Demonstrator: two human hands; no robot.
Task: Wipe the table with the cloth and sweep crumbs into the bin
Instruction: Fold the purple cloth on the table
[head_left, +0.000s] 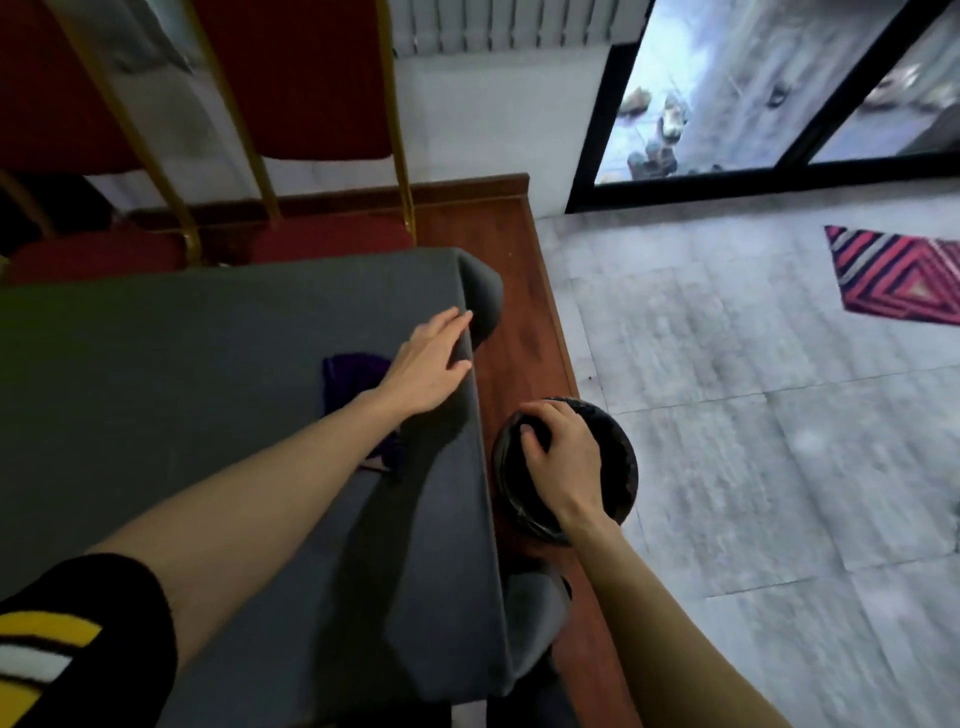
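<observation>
Left hand (434, 364) lies flat at the right edge of the worktop (208, 364), fingers straight and together, fingertips reaching the grey cover's edge, holding nothing, forearm stretched long across the surface from the near-left. Right hand (563, 457) is down below the edge, fingers curled over the rim of the black bin (618, 457), gripping it and holding it close against the worktop's side above the wooden floor strip. The purple cloth (353, 374) sits on the worktop just behind the left wrist, partly hidden under the forearm, and neither hand has it.

Now the risks, as I judge them. The bin's mouth sits nearer to us than the sweeping hand, so anything pushed straight off the edge could miss it and land on the wood or the grey tiled floor (753, 415). The cover hangs loose and bulges at the corner; a firm swipe may drag or bunch it and trap crumbs in the folds. The forearm could also pull the cloth off the side. No crumbs can be made out; the view is too soft to tell
</observation>
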